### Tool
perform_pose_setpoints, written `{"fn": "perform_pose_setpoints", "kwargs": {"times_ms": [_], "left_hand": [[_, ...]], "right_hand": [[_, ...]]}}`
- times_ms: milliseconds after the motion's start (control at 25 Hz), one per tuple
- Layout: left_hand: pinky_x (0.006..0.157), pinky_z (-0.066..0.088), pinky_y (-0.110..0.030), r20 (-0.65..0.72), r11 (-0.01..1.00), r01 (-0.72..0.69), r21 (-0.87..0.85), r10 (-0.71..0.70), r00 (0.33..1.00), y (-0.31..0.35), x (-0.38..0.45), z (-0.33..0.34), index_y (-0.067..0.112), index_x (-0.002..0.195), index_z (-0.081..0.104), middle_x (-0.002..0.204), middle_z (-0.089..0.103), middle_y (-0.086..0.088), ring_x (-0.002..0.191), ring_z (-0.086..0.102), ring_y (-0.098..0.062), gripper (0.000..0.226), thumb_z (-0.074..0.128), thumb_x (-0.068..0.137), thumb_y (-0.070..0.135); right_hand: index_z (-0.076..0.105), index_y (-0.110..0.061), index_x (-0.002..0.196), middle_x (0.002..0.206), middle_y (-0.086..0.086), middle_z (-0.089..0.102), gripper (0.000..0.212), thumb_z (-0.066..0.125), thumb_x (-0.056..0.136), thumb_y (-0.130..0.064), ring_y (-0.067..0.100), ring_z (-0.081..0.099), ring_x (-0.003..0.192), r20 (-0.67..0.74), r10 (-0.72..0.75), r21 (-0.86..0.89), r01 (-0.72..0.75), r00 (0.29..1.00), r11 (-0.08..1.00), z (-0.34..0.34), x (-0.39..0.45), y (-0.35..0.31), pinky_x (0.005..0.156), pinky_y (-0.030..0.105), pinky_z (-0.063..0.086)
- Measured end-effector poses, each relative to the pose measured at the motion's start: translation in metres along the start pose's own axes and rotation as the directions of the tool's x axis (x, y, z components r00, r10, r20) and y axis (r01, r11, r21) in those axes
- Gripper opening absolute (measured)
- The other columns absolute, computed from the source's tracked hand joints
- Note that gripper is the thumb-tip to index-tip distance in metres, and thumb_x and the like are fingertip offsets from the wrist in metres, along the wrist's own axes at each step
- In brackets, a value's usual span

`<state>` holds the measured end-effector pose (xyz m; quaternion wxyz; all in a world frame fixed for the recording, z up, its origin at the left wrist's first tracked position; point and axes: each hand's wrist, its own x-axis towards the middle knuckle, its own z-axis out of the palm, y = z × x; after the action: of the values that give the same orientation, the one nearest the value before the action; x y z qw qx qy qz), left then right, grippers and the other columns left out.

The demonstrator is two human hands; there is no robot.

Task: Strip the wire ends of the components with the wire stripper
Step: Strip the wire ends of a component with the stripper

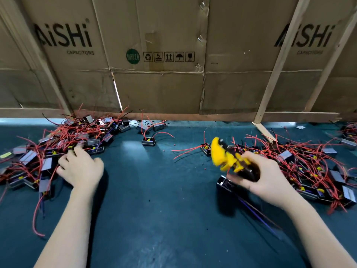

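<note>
"AiSHi CAPACITORS" is printed in black on the cardboard wall (173,55) at upper left and again at upper right. At centre, a green "RoHS 2.0" sticker (133,56) and a "5" among the handling symbols (168,56) are seen.

I see one component pile (58,149) on the mat (154,209) at left, another pile (301,167) at right, a lone component (148,141) btwn them, cardboard wall (158,55) behind all.
</note>
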<state>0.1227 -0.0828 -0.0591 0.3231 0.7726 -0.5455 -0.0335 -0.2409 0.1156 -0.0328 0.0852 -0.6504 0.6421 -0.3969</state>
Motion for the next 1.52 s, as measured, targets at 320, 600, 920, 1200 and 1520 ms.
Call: {"fn": "perform_pose_setpoints", "kwargs": {"times_ms": [320, 600, 920, 1200, 1520], "left_hand": [[0.088, 0.033, -0.042, 0.031, 0.962, -0.198, 0.186, 0.196, 0.980, 0.006, -0.002, 0.007, 0.012, 0.096, 0.078, 0.096, 0.069, -0.025, 0.104, 0.054, -0.043, 0.018, 0.062, 0.089, 0.020], [0.060, 0.043, -0.023, 0.415, 0.869, -0.363, -0.335, 0.482, 0.772, 0.060, -0.066, -0.003, 0.026, 0.053, 0.071, 0.053, 0.066, 0.006, 0.060, 0.061, -0.008, 0.028, 0.076, 0.080, 0.033], [0.068, 0.036, -0.005, 0.210, 0.619, -0.552, -0.559, 0.749, 0.628, 0.075, -0.085, -0.008, 0.018, 0.085, 0.074, 0.079, 0.069, 0.010, 0.070, 0.056, -0.001, 0.010, 0.071, 0.084, 0.009], [0.092, 0.043, -0.025, 0.271, 0.448, -0.711, -0.542, 0.894, 0.357, 0.069, -0.083, -0.003, 0.018, 0.102, 0.076, 0.104, 0.070, 0.009, 0.099, 0.057, -0.014, 0.047, 0.056, 0.074, -0.014], [0.077, 0.048, -0.035, 0.343, 0.488, -0.773, -0.405, 0.865, 0.366, 0.067, -0.078, 0.002, 0.025, 0.088, 0.075, 0.083, 0.062, 0.010, 0.086, 0.053, -0.011, 0.009, 0.073, 0.082, 0.018]], "right_hand": [[0.054, -0.026, 0.090, 0.086, -0.011, 0.056, 0.040, 0.065, 0.069, -0.057, 0.018, 0.055, 0.090, 0.115, -0.010, -0.480, 0.064, 0.993, 0.875, 0.032, 0.001, 0.005, 0.078, 0.036, 0.037], [0.056, -0.021, 0.101, 0.101, -0.002, 0.063, 0.051, 0.067, 0.072, -0.062, 0.026, 0.057, 0.103, -0.202, 0.244, -0.639, -0.317, 0.948, 0.700, 0.025, 0.004, 0.021, 0.079, 0.037, 0.036], [0.060, -0.023, 0.074, 0.069, -0.012, 0.063, 0.039, 0.077, 0.069, -0.057, 0.011, 0.058, 0.072, -0.358, 0.352, -0.031, -0.388, 0.865, 0.921, 0.012, 0.005, 0.012, 0.068, 0.024, 0.044], [0.064, -0.007, 0.083, 0.084, 0.023, 0.068, 0.054, 0.061, 0.079, -0.061, 0.037, 0.069, 0.079, 0.190, 0.230, 0.771, -0.290, 0.955, 0.567, 0.026, 0.004, -0.013, 0.073, 0.039, 0.058], [0.065, -0.004, 0.081, 0.077, 0.018, 0.070, 0.056, 0.068, 0.073, -0.059, 0.037, 0.070, 0.077, 0.187, 0.298, 0.631, -0.347, 0.936, 0.694, 0.038, 0.001, -0.013, 0.069, 0.043, 0.058]]}}
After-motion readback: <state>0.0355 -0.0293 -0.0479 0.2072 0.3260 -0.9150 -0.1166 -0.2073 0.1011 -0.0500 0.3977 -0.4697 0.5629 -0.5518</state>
